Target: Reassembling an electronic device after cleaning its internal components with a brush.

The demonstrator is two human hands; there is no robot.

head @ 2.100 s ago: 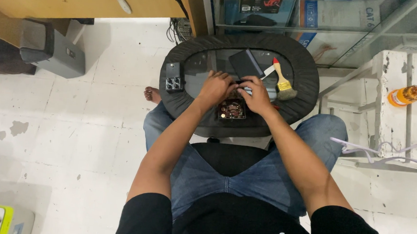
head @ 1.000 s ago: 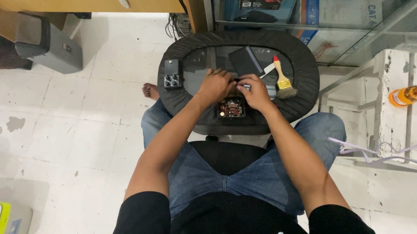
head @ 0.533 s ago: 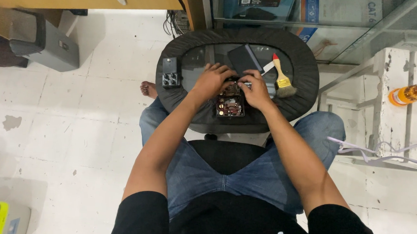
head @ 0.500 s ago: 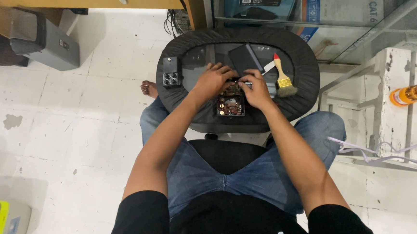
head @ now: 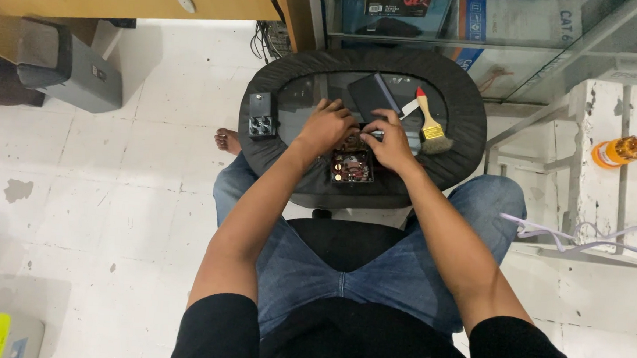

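Observation:
I sit over a round black padded tray (head: 465, 99) with a dark inner surface. My left hand (head: 326, 126) and my right hand (head: 386, 139) meet at its middle, fingers curled over the top edge of a small dark circuit board (head: 351, 167) with copper-coloured parts. My right hand pinches a thin silvery tool at the board; its tip is hidden by the fingers. My left hand rests on the board's far side. What lies under the fingers is hidden.
On the tray lie a small black box with sockets (head: 261, 115), a dark flat case (head: 372, 92) and a paintbrush with a red and wooden handle (head: 430, 122). A glass cabinet (head: 490, 20) stands ahead, a grey box (head: 67, 68) left, screwdrivers (head: 630, 149) on a white rack at right.
Both hands stay at the board with only slight finger shifts. The view has drifted slightly, nothing else has moved.

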